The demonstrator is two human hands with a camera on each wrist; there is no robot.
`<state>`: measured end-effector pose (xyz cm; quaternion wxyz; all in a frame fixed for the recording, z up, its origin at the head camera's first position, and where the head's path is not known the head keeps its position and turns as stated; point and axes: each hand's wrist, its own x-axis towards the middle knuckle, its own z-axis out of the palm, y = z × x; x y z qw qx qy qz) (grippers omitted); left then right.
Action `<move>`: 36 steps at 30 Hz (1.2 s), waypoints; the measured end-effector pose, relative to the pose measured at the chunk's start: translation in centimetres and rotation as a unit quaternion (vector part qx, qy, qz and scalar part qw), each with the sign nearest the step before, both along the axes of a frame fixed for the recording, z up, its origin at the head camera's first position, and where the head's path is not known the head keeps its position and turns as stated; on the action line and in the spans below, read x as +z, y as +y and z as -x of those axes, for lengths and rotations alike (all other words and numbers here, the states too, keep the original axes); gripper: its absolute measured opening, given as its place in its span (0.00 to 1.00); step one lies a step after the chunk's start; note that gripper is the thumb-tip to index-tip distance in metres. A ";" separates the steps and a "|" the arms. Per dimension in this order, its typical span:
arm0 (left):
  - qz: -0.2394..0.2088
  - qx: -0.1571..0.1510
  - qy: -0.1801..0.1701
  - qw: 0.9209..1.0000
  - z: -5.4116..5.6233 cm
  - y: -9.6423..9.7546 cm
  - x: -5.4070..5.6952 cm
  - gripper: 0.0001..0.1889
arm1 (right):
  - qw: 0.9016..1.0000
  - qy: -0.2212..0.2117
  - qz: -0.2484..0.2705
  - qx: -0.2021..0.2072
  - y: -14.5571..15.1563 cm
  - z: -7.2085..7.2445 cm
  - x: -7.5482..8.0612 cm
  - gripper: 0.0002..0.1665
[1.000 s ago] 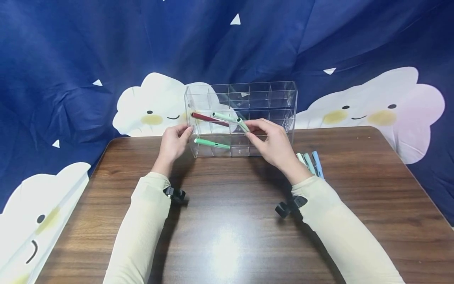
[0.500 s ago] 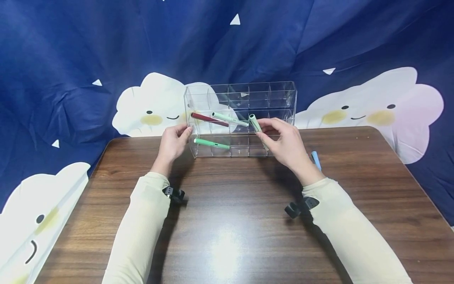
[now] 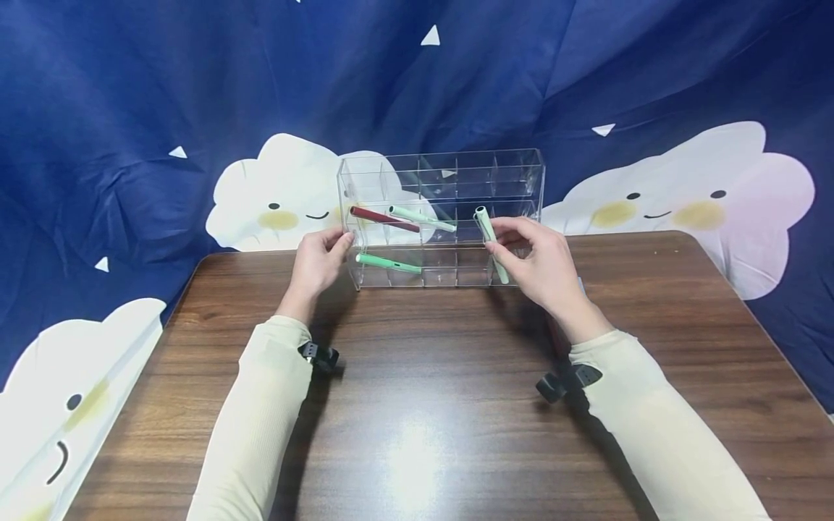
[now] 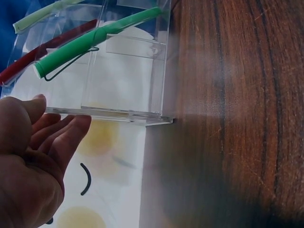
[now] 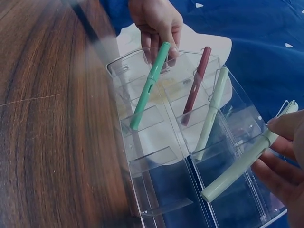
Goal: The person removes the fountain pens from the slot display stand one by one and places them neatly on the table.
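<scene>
A clear acrylic organizer (image 3: 438, 278) with rows of compartments stands at the back of the table. My left hand (image 3: 318, 262) holds its left side wall, thumb at the edge and fingers along the outside. Between thumb and fingers of my right hand (image 3: 537, 257) is a pale green pen (image 3: 490, 242), tilted in front of the organizer's right half. In the right wrist view this pen (image 5: 240, 166) crosses over the dividers. A dark red pen (image 3: 386, 218) and another pale green pen (image 3: 423, 218) lie slanted in the middle row. A bright green pen (image 3: 389, 263) lies in the lower row.
The brown wooden table (image 3: 417, 405) extends toward me. Behind it hangs a dark blue curtain (image 3: 391, 79) with smiling white clouds. A bit of a blue pen (image 3: 581, 285) shows past my right hand, which hides the rest.
My right hand has moved to the right along the organizer with the pale green pen, which now stands steeper. It now covers most of the pens on the table. My left hand stays put.
</scene>
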<state>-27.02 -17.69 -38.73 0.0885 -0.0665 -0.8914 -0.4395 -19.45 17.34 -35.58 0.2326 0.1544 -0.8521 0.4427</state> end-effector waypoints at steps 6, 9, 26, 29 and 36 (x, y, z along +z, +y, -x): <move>0.000 0.001 -0.001 1.000 0.1 -0.1 -0.1 0.16 | 1.000 -0.008 0.008 -0.017 0.8 -0.5 0.1 0.18; 0.000 0.003 -0.002 1.000 0.1 -0.1 -0.1 0.16 | 1.000 -0.007 0.011 -0.023 1.2 -0.8 0.0 0.18; 0.003 0.003 -0.004 1.000 0.1 -0.1 -0.2 0.16 | 0.997 -0.040 0.003 -0.061 4.0 -2.2 -1.4 0.18; 0.004 0.001 -0.004 1.000 0.1 -0.1 -0.1 0.16 | 0.997 -0.043 0.003 -0.066 4.4 -2.3 -1.4 0.18; 0.002 0.003 -0.003 1.000 0.0 -0.1 -0.1 0.16 | 0.996 -0.048 0.008 -0.070 5.7 -2.7 -2.1 0.18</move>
